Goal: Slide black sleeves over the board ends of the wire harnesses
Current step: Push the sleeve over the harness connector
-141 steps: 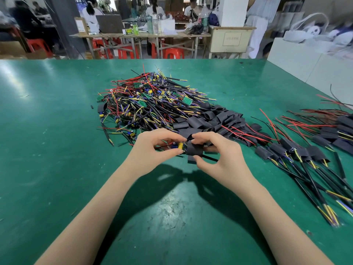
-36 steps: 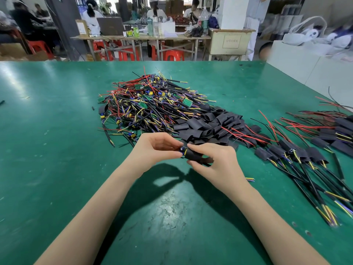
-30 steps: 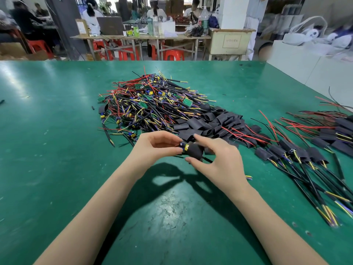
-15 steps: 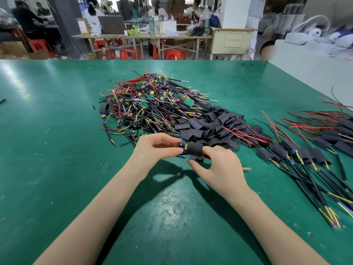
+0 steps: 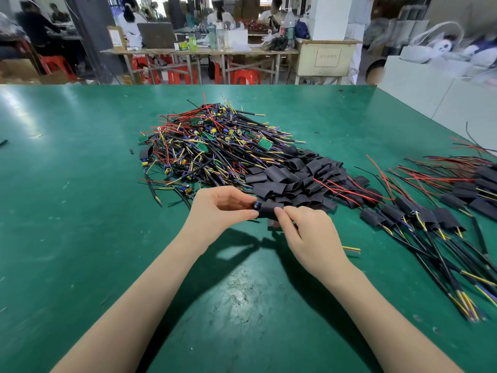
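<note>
Black soft tube sleeve [image 5: 270, 210] lies sideways at frame middle, between 2 hands: left hand [image 5: 219, 208] pinches the board end, right hand [image 5: 309, 232] pinches the sleeve.

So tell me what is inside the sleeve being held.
A blue part pokes out of the sleeve at its left mouth, pinched by the left hand. The rest is hidden.

A green table [image 5: 80, 211] carries a tangled heap of harnesses [image 5: 215, 146] near its middle. Loose black sleeves [image 5: 295, 176] lie piled against the heap's right side. Sleeved harnesses [image 5: 430, 219] lie in a row toward the right edge.
</note>
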{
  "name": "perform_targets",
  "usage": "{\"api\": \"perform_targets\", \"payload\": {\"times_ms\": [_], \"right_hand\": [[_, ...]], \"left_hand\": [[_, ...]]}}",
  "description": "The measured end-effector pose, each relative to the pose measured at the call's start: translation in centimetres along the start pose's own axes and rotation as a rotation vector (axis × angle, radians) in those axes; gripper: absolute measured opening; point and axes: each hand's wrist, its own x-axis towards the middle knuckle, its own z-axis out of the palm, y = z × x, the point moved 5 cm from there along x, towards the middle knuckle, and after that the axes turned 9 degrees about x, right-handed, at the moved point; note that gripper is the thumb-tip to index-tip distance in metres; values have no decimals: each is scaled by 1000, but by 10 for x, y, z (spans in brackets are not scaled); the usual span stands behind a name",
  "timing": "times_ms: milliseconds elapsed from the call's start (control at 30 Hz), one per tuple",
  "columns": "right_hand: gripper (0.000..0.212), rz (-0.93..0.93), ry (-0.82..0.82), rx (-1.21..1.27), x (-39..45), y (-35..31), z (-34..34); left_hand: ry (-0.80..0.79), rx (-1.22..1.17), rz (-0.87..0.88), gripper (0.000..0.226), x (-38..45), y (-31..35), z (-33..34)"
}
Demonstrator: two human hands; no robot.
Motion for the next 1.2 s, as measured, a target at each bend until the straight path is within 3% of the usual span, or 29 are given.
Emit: {"api": "perform_targets", "payload": {"times_ms": [133, 233, 333, 567, 800, 967, 1100, 1200], "right_hand": [[35, 6, 33, 196, 2, 2, -1], [17, 25, 178, 332, 4, 6, -11], [27, 25, 264, 343, 2, 8, -14], [32, -15, 226, 319, 0, 5, -2], [31, 35, 190, 419, 5, 12, -9], [33, 11, 124, 431, 3, 8, -3], [21, -15, 90, 464, 3, 8, -6], [25, 56, 55, 535, 4, 13, -7]], "left_hand": [[-49, -83, -34, 26, 0, 1, 0], [-41, -115, -52, 25, 1, 1, -2], [17, -145, -96, 24, 1, -1, 0], [51, -165, -130, 24, -3, -6, 10], [-119, -229, -211, 24, 2, -13, 5], [-126, -205, -230, 21, 1, -19, 6], [-165, -209, -250, 19, -1, -22, 8], [-214, -171, -245, 21, -1, -21, 13]]}}
